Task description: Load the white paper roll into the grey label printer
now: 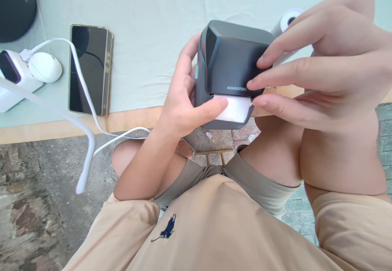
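Observation:
A dark label printer [235, 50] marked NIIMBOT is held up at the table's front edge. My left hand [186, 99] grips it from the left side, fingers behind it. The left thumb lies on the white label paper [235, 111] that sticks out of the printer's front slot. My right hand [324, 66] is at the printer's right side with its fingers apart. Its fingertips reach the cover and the right end of the slot; whether they pinch the paper's edge is hard to see. Part of the printer's right side is hidden behind this hand.
A white roll [288, 19] stands behind the right hand, partly covered. On the left lie a phone [88, 70], a white charging device [18, 75] with a round white piece [45, 67], and a dark round object [15, 9]. A white cable [81, 70] hangs over the table edge [131, 122].

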A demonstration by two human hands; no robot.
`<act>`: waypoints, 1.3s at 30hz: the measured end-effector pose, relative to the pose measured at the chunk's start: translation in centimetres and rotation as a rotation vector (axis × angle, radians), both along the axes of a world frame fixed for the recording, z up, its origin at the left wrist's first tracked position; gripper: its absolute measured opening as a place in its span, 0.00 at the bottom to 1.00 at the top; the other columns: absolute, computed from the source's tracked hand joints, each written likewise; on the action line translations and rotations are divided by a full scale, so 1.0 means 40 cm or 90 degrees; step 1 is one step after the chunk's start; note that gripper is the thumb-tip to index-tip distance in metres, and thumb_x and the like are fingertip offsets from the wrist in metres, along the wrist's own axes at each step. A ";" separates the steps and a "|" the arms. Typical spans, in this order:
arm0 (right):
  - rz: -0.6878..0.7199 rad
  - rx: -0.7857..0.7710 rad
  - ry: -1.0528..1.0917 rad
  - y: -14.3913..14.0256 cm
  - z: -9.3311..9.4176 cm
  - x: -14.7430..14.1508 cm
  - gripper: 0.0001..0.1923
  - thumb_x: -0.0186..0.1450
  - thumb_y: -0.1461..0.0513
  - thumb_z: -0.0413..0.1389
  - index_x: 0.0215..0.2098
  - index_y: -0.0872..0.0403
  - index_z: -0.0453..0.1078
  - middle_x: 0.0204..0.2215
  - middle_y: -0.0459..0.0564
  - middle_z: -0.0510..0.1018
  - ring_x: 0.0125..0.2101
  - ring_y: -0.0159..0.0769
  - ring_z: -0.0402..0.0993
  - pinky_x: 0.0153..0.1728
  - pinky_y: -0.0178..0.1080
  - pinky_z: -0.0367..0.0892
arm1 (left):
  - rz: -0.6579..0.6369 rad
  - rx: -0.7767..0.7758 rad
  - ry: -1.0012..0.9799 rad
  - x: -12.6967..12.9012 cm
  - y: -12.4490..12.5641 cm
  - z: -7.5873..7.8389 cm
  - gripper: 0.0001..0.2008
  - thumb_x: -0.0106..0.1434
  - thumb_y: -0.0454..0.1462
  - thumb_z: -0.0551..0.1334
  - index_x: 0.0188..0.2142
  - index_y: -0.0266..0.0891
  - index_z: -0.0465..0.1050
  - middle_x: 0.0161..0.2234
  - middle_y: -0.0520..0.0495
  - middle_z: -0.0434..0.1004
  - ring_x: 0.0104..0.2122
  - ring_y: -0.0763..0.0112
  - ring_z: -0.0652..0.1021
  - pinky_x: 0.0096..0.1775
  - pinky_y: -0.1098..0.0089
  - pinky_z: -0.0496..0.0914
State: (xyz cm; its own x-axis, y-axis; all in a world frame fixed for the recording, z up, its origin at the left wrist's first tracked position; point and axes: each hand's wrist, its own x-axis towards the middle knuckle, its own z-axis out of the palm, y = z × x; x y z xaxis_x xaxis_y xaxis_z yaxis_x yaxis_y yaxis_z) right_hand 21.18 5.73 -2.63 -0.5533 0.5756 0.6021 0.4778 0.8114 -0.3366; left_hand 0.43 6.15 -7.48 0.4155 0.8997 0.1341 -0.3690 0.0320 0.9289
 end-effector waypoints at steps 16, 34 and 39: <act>-0.096 -0.097 -0.042 -0.039 0.019 -0.057 0.16 0.57 0.60 0.56 0.43 0.53 0.63 0.50 0.51 0.66 0.53 0.35 0.63 0.55 0.41 0.66 | 0.022 -0.014 -0.017 0.011 -0.009 0.014 0.19 0.55 0.45 0.62 0.44 0.42 0.65 0.40 0.49 0.68 0.42 0.67 0.74 0.40 0.69 0.70; -0.093 -0.042 -0.010 -0.029 0.002 -0.061 0.12 0.55 0.58 0.56 0.36 0.55 0.66 0.47 0.53 0.68 0.49 0.39 0.66 0.50 0.47 0.65 | -0.043 -0.123 -0.096 0.002 -0.017 0.050 0.18 0.56 0.47 0.62 0.44 0.44 0.66 0.41 0.48 0.73 0.48 0.59 0.73 0.39 0.65 0.72; -0.123 -0.076 -0.022 -0.034 0.008 -0.059 0.16 0.55 0.56 0.57 0.40 0.55 0.67 0.48 0.53 0.67 0.50 0.40 0.65 0.51 0.47 0.64 | -0.021 -0.118 -0.083 0.003 -0.003 0.026 0.14 0.64 0.47 0.51 0.37 0.42 0.71 0.39 0.48 0.76 0.55 0.61 0.68 0.52 0.62 0.70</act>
